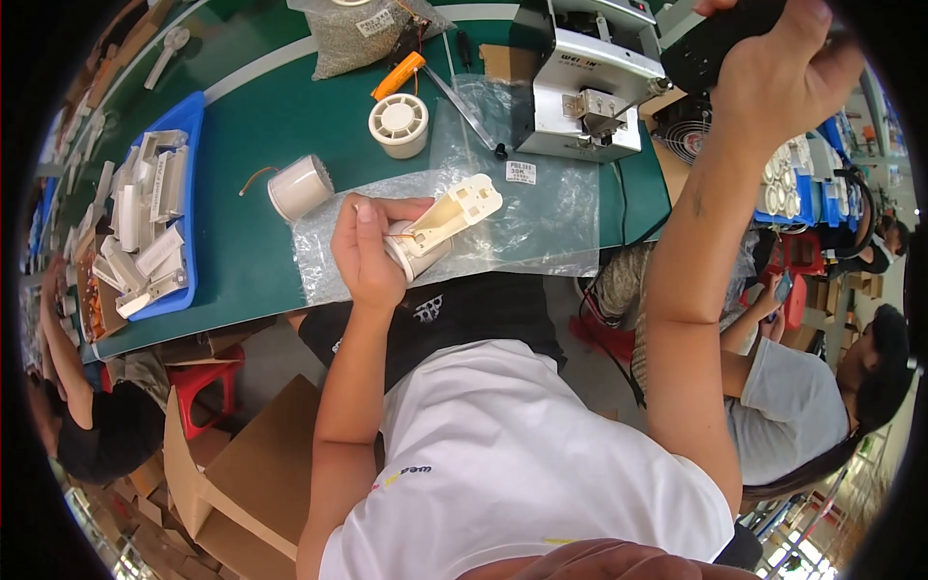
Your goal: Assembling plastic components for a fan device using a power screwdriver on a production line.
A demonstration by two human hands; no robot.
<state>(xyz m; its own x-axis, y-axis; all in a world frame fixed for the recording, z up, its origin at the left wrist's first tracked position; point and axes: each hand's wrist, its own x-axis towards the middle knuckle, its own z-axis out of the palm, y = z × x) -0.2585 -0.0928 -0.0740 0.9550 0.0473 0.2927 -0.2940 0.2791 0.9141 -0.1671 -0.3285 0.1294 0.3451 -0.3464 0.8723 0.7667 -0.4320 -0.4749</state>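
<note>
In my left hand (372, 246) is a cream plastic housing (454, 213), a long tapered piece with square cut-outs at its end, joined to a round white base. A thin orange wire shows where the two meet. My fingers wrap the base, with the thumb up along its side. At the upper right, my right hand (778, 82) is raised and closed around a black boxy object (720, 43), whose kind I cannot make out. Left of my left hand, a white cylinder (302, 188) with a wire lies on its side. A slotted round white cap (398, 126) stands farther back.
A blue tray (196, 193) full of white plastic parts sits at the left. A silver machine (580, 87) stands back right. Screwdriver (398, 75), tweezers (464, 111), clear plastic bags (541, 222) and a bag of small parts (343, 43) lie on the green table. People sit on both sides.
</note>
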